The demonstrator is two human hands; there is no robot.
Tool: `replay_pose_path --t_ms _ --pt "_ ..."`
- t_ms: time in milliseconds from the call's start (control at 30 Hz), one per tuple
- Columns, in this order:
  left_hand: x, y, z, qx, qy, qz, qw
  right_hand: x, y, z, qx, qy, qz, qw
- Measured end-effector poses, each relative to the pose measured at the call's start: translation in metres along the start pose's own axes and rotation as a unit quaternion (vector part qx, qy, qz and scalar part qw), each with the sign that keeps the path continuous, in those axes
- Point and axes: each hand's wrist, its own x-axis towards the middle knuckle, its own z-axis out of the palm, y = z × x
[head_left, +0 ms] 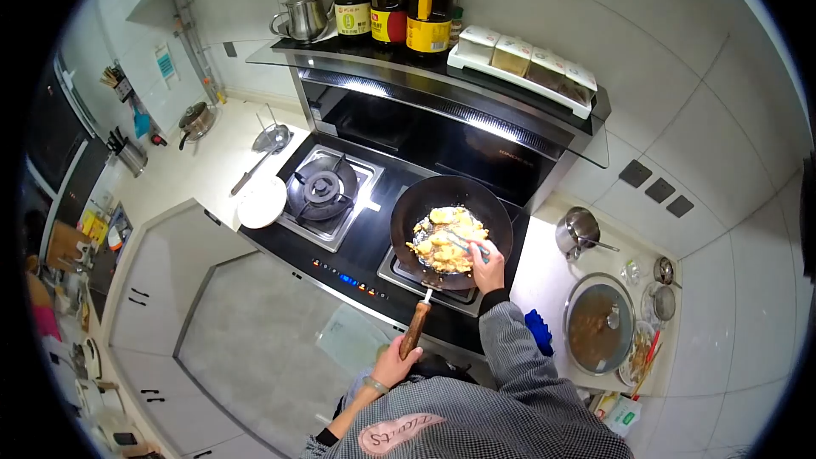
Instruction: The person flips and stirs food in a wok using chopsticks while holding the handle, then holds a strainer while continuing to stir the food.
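A dark wok (405, 219) sits on the right burner, with yellow pieces of food (446, 238) frying in oil inside it. My left hand (393, 364) is closed round the wok's wooden handle (416, 329), low and near the stove's front edge. Over the wok's right side, my right hand (487, 268) grips a thin utensil (466, 246) whose far end reaches into the food. What kind of utensil it is cannot be made out.
A white plate (262, 201) and a ladle (255, 172) lie left of the bare left burner (322, 188). On the right counter stand a steel pot (578, 232) and a lidded pan (600, 324). Sauce bottles (429, 13) and a seasoning box (523, 68) top the hood.
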Motion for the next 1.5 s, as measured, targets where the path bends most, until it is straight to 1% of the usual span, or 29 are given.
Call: replay_pose_path --t_ms 33,67,167,233,267,333,367,400,467,500,533,567,600,667,733,800,867,933,967,1033,1067,1133,1200,1300,1400,1500 --pt "0.001 0.000 0.000 -0.017 -0.006 -0.004 1.000 0.008 -0.001 0.003 0.007 0.021 -0.022 1.000" --pt "0.002 -0.001 0.000 -0.034 -0.011 -0.009 0.999 0.016 -0.003 0.006 -0.015 0.028 -0.040 0.999" --pt "0.001 0.003 -0.003 -0.031 -0.018 -0.020 0.999 0.031 0.020 0.013 0.001 0.045 -0.050 0.998" --pt "0.002 -0.002 -0.002 -0.006 -0.010 -0.003 1.000 0.027 0.015 0.012 -0.047 0.011 -0.048 0.998" --pt "0.003 -0.005 -0.002 0.018 -0.001 0.012 1.000 0.023 0.013 0.010 -0.031 -0.003 -0.016 0.999" --pt "0.002 -0.005 -0.001 0.009 0.000 0.007 1.000 0.014 -0.005 0.004 0.017 -0.001 0.011 1.000" --pt "0.002 -0.005 -0.001 0.002 -0.003 0.002 1.000 0.010 -0.015 0.003 0.006 0.008 0.003 1.000" --pt "0.001 -0.006 0.000 0.001 -0.003 0.001 1.000 0.008 -0.011 0.005 0.006 0.007 0.003 1.000" --pt "0.002 -0.006 0.001 -0.006 -0.004 0.003 1.000 0.007 0.000 0.008 -0.040 -0.052 -0.012 0.998" --pt "0.003 -0.006 0.001 -0.006 -0.005 0.004 1.000 0.006 0.000 0.012 -0.054 -0.055 -0.046 0.996" --pt "0.003 -0.005 0.001 -0.010 -0.006 0.006 1.000 0.011 0.016 0.019 -0.122 -0.027 -0.140 0.982" --pt "0.003 -0.005 0.001 -0.015 -0.007 0.007 1.000 0.013 0.031 0.019 -0.104 -0.037 -0.123 0.986" --pt "0.004 -0.006 0.001 -0.015 -0.006 0.008 1.000 0.014 0.028 0.020 -0.086 -0.047 -0.106 0.990" --pt "0.004 -0.009 0.000 -0.017 -0.024 -0.017 0.999 0.017 0.019 0.016 0.062 -0.025 0.017 0.998" --pt "0.004 -0.009 0.000 -0.014 -0.018 -0.012 1.000 0.027 0.026 0.009 0.156 0.004 0.058 0.986" --pt "0.003 -0.011 0.001 -0.011 -0.012 -0.006 1.000 0.031 0.030 0.000 0.241 0.042 0.116 0.963" --pt "0.004 -0.013 0.002 0.002 -0.012 -0.011 1.000 0.035 0.033 -0.004 0.244 0.067 0.092 0.963" --pt "0.004 -0.011 0.002 0.002 -0.007 -0.007 1.000 0.037 0.028 -0.006 0.196 0.087 0.079 0.973" --pt "0.004 -0.011 0.002 0.002 -0.003 -0.004 1.000 0.037 0.026 -0.006 0.196 0.088 0.079 0.973" --pt "0.004 -0.011 0.002 -0.002 -0.006 -0.005 1.000 0.033 0.018 0.000 0.098 0.045 0.024 0.994" --pt "0.005 -0.011 0.002 -0.006 -0.008 -0.006 1.000 0.030 0.014 0.007 0.122 0.022 0.014 0.992" --pt "0.005 -0.010 0.002 -0.021 -0.016 -0.008 1.000 0.023 0.015 0.022 0.082 -0.035 0.006 0.996" --pt "0.004 -0.011 0.003 -0.036 -0.022 -0.010 0.999 0.020 0.019 0.036 0.016 -0.036 -0.022 0.999" --pt "0.006 -0.016 0.002 -0.017 -0.015 -0.013 1.000 0.030 0.040 0.032 0.160 -0.003 0.053 0.986" --pt "0.004 -0.019 0.005 -0.018 -0.005 0.006 1.000 0.039 0.040 0.009 0.248 0.046 0.110 0.961" --pt "0.007 -0.023 0.006 -0.016 -0.010 0.003 1.000 0.042 0.036 -0.008 0.214 0.059 0.094 0.971"
